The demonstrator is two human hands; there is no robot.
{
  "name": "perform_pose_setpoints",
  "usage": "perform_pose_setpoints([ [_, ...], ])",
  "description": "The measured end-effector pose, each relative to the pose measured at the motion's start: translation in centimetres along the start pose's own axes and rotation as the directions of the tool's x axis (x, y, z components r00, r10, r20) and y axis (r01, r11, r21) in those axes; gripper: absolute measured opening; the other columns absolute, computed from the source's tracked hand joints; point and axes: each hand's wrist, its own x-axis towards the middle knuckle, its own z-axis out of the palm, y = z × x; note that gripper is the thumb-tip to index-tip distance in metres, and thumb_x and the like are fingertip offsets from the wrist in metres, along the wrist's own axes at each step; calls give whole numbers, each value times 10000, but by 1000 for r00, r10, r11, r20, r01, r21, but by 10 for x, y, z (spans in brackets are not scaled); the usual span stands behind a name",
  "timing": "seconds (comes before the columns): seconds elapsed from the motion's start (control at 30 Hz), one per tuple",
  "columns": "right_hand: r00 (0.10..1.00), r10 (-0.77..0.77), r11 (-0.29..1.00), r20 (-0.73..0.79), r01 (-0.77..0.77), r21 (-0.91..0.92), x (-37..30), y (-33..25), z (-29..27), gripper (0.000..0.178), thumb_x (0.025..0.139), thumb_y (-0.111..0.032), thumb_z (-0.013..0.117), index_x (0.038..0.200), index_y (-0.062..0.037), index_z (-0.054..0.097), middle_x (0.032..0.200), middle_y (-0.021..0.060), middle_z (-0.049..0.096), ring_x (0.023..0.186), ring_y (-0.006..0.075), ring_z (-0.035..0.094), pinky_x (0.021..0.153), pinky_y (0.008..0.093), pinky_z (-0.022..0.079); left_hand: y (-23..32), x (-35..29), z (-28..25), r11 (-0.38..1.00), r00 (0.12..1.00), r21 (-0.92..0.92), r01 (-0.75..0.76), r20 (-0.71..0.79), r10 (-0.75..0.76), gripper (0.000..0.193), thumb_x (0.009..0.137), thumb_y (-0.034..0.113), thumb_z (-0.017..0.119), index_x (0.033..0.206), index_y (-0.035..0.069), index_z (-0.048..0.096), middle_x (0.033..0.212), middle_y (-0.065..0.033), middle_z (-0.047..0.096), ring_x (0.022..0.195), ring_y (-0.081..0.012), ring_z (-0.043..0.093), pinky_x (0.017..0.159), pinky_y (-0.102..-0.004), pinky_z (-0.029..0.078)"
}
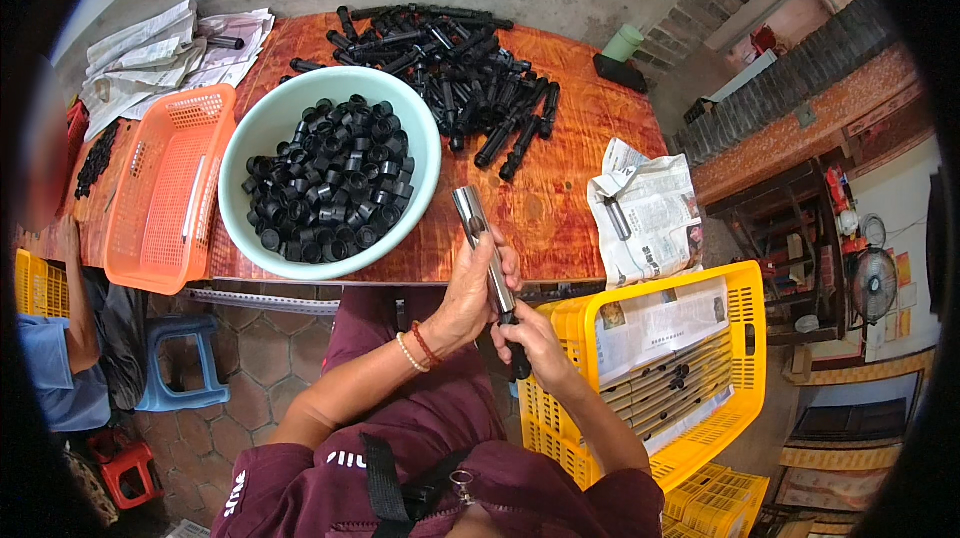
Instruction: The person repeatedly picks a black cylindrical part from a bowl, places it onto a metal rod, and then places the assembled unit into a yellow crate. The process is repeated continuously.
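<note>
The tube [499,285] was silver, the caps [330,178] black, the bowl [430,168] pale mint, the table [570,198] mottled orange-red, the basket [160,178] orange, the crate [578,343] yellow, the stool [185,399] blue

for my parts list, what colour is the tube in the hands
The tube is shiny silver, seen best in the head view.

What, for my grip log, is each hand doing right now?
Left hand: closed, holding the silver tube.
Right hand: closed on the black piece at its near end.
</note>
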Motion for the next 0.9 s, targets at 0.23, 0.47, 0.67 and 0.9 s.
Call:
perform_pose_setpoints([
  [0.23,998,66,995,11,-66,72,-1,-7,8,208,855,-71,528,1055,-20,498,761,39,525,635,109,517,563,238,433,5,4,-8,999,1000,-51,-9,-8,9,301,966,425,449,1021,135,396,736,-9,441,648,-109,457,623,-260,440],
  [0.47,982,178,984,62,-177,-34,-8,-20,-3,300,872,-94,465,1167,-41,469,656,18,476,481,66,416,456,196,347,18,10,-3,997,995,48,-63,-77,66,316,952,452,464,1019,147,412,713,-3,420,642,-119,435,610,-266,409],
  [0.67,981,176,983,75,-171,-64,-16,-28,-24,321,849,-84,469,1168,-55,468,637,1,462,433,46,378,404,192,310,40,16,3,990,989,56,-128,-66,132,304,964,432,455,1002,136,400,739,3,448,641,-92,481,584,-240,452],
  [0.9,981,172,985,92,-172,-4,-15,-27,-28,306,873,-137,477,1171,-64,471,649,2,474,426,49,395,380,197,322,39,16,2,994,991,29,-103,-80,105,316,960,438,461,996,129,407,742,-4,442,651,-104,470,594,-246,438],
])
